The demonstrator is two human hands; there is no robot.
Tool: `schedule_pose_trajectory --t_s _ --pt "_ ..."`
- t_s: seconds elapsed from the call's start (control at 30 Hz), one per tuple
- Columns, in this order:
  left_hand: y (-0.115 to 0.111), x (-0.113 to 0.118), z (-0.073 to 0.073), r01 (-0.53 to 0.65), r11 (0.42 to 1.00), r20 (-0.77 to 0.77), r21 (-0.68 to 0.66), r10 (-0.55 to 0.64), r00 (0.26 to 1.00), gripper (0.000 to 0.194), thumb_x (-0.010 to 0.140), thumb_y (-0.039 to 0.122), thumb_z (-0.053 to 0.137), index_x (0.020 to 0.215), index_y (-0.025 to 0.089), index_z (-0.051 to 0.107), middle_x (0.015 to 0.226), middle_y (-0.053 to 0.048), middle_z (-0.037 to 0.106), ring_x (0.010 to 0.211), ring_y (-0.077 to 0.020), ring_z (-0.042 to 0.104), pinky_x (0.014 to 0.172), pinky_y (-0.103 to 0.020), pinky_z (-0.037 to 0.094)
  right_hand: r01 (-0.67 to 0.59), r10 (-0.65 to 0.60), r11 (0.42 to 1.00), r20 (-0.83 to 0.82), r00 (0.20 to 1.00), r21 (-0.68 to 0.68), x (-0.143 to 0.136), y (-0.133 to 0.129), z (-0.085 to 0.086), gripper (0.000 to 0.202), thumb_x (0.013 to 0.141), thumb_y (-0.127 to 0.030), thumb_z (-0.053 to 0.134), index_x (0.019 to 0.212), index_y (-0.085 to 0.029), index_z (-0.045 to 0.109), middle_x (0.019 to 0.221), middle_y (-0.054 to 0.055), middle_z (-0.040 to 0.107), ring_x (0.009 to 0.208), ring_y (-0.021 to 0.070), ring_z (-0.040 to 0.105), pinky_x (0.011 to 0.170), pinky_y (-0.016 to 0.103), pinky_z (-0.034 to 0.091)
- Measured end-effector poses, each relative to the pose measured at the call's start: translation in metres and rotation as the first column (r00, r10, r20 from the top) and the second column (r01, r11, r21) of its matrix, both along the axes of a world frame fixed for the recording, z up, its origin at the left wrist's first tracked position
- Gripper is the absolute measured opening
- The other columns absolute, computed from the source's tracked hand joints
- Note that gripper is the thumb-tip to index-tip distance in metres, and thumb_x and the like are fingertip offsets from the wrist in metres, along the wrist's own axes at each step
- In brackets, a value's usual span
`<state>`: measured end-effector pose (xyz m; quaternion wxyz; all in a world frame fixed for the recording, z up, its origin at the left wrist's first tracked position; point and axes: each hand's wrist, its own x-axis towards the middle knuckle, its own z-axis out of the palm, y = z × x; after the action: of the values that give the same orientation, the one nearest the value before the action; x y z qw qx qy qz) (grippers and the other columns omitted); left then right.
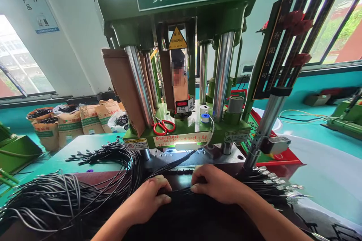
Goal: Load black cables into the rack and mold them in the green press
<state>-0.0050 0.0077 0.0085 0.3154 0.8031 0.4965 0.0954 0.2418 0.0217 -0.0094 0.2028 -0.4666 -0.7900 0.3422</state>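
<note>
In front of the green press [183, 122], my two hands are close together over the dark worktop. My left hand [149, 197] has its thumb and fingers curled in a pinch. Facing it, my right hand [215, 183] is bent the same way, thumb towards the index finger. Thin black cables [181, 191] run between the fingertips of both hands. Their ends are hard to make out against the dark surface. A bundle of black cables [132, 165] lies behind my left hand, and cables with silvery connectors [278, 182] lie to the right of my right hand.
A large heap of black cables [56, 199] covers the left side. Red-handled scissors [163, 126] and a blue-and-white tape roll [205, 118] rest on the press. A metal post [264, 131] rises at right. Filled paper sacks [69, 122] stand far left.
</note>
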Motion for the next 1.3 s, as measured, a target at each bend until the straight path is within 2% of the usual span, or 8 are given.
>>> schedule_pose_trajectory --t_s 0.27,0.47,0.6,0.77,0.87,0.97,1.13,1.3 --pt "-0.003 0.000 -0.004 -0.052 0.999 0.052 0.016 0.051 0.997 0.011 0.076 0.021 0.057 0.086 0.023 0.057 0.089 0.004 0.059 0.086 -0.0142 0.053 0.076 -0.025 0.036 0.046 -0.044 0.987 -0.012 0.999 0.155 -0.006 -0.003 -0.006 0.006 0.085 -0.021 0.057 0.084 -0.018 0.063 0.085 0.001 0.064 0.083 0.0176 0.057 0.075 0.029 0.041" --pt "-0.004 0.001 -0.006 -0.085 0.996 0.082 -0.019 0.086 0.993 0.011 0.077 0.021 0.055 0.088 0.023 0.056 0.089 0.003 0.061 0.088 -0.0153 0.054 0.076 -0.026 0.036 0.020 -0.022 0.992 0.007 1.000 0.128 -0.007 -0.006 -0.005 0.015 0.089 -0.022 0.054 0.097 -0.020 0.067 0.093 0.003 0.066 0.091 0.0192 0.059 0.082 0.031 0.042" --pt "-0.004 0.001 -0.006 -0.110 0.994 0.102 -0.004 0.110 0.989 0.010 0.079 0.022 0.054 0.089 0.023 0.055 0.089 0.004 0.060 0.088 -0.0151 0.053 0.077 -0.026 0.036 -0.037 0.030 0.993 0.065 0.997 0.111 -0.006 -0.008 -0.003 0.019 0.092 -0.025 0.051 0.092 -0.022 0.070 0.088 0.002 0.066 0.086 0.0194 0.059 0.078 0.031 0.042" --pt "-0.006 0.000 -0.007 -0.109 0.994 0.120 0.004 0.108 0.987 0.009 0.084 0.023 0.049 0.091 0.024 0.054 0.087 0.003 0.061 0.085 -0.0150 0.054 0.076 -0.026 0.037 -0.017 0.009 0.993 0.071 0.997 0.116 -0.008 -0.007 -0.003 0.010 0.087 -0.024 0.060 0.092 -0.020 0.067 0.092 0.003 0.064 0.090 0.0198 0.058 0.079 0.030 0.042" --pt "-0.007 -0.001 -0.009 -0.105 0.994 0.109 0.015 0.102 0.989 0.016 0.087 0.027 0.046 0.101 0.024 0.055 0.099 0.001 0.063 0.095 -0.0169 0.056 0.083 -0.027 0.037 -0.031 0.016 0.982 0.083 0.996 0.188 -0.011 -0.006 -0.006 0.010 0.089 -0.020 0.055 0.085 -0.018 0.063 0.090 0.003 0.060 0.087 0.0192 0.056 0.077 0.030 0.042" --pt "-0.008 -0.002 -0.010 -0.070 0.998 0.122 0.000 0.069 0.990 0.025 0.084 0.028 0.053 0.109 0.026 0.054 0.110 0.000 0.063 0.103 -0.0181 0.055 0.089 -0.027 0.036 -0.036 0.011 0.975 0.116 0.993 0.219 -0.013 -0.007 -0.011 0.011 0.091 -0.018 0.050 0.090 -0.017 0.061 0.093 0.006 0.062 0.089 0.0211 0.057 0.081 0.033 0.042" --pt "-0.008 -0.002 -0.008 -0.056 0.998 0.133 -0.034 0.060 0.989 0.021 0.076 0.024 0.060 0.096 0.024 0.055 0.094 0.002 0.064 0.089 -0.0170 0.056 0.079 -0.025 0.039 -0.035 0.004 0.980 0.157 0.988 0.195 -0.015 -0.009 -0.012 0.017 0.094 -0.022 0.044 0.095 -0.017 0.060 0.092 0.006 0.066 0.089 0.0227 0.060 0.081 0.034 0.042" --pt "-0.008 0.000 -0.007 -0.101 0.995 0.069 -0.003 0.101 0.992 0.022 0.079 0.026 0.055 0.100 0.022 0.055 0.102 -0.002 0.064 0.095 -0.0199 0.055 0.082 -0.028 0.039 -0.022 -0.006 0.982 0.148 0.989 0.187 -0.015 -0.009 -0.009 0.017 0.095 -0.025 0.044 0.094 -0.018 0.060 0.089 0.006 0.067 0.087 0.0219 0.060 0.078 0.032 0.042"
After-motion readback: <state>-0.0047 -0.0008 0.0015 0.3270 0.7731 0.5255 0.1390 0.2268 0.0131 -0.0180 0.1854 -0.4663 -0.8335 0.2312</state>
